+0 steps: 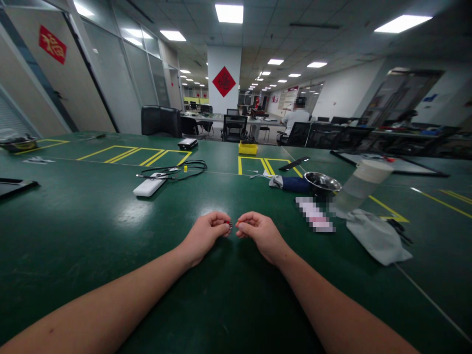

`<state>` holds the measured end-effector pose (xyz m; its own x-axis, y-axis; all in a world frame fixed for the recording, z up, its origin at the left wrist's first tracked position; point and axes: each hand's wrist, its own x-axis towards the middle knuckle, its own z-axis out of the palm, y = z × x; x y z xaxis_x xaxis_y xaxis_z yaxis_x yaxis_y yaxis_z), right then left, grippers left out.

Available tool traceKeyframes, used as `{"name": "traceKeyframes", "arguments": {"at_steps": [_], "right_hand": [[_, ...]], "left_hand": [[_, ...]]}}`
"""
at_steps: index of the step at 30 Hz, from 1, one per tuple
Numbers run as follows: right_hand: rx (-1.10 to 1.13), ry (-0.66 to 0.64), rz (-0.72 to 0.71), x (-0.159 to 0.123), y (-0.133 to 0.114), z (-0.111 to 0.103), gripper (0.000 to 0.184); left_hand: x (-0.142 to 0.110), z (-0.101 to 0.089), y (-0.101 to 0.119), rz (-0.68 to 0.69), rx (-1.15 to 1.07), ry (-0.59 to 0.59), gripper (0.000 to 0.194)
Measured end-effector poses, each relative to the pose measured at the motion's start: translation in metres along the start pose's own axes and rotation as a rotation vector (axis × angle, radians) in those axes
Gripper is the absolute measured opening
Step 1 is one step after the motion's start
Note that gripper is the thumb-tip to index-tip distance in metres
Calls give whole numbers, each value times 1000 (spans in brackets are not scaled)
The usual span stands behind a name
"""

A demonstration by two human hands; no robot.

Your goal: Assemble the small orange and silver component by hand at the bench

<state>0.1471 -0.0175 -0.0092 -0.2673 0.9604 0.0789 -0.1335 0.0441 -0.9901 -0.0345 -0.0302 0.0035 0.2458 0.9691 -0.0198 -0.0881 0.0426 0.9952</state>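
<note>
Over the green table (155,290), my left hand (210,231) is closed in a pinch. A small red piece with a dark part (229,224) shows at its fingertips, too tiny to name. Facing it across a narrow gap, my right hand (258,231) is pinched as well. A speck of red (238,224) shows between its thumb and forefinger, and I cannot make out what it belongs to. The two hands do not touch.
A white power bank (149,187) with a black cable (201,169) lies ahead on the left. To the right are a metal bowl (322,182), a tilted bottle (363,187), a grey pouch (378,238) and a pixelated pink item (315,215). Farther off, a person (295,118) sits.
</note>
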Motion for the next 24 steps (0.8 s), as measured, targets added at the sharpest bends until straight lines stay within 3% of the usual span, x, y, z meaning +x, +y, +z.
{"name": "traceKeyframes", "arguments": {"at_steps": [8, 24], "right_hand": [[-38, 27, -2, 0, -5, 1, 18], [-120, -80, -25, -3, -7, 0, 17]], "left_hand": [[0, 1, 0, -59, -95, -2, 24], [-3, 2, 4, -14, 58, -18, 19]]}}
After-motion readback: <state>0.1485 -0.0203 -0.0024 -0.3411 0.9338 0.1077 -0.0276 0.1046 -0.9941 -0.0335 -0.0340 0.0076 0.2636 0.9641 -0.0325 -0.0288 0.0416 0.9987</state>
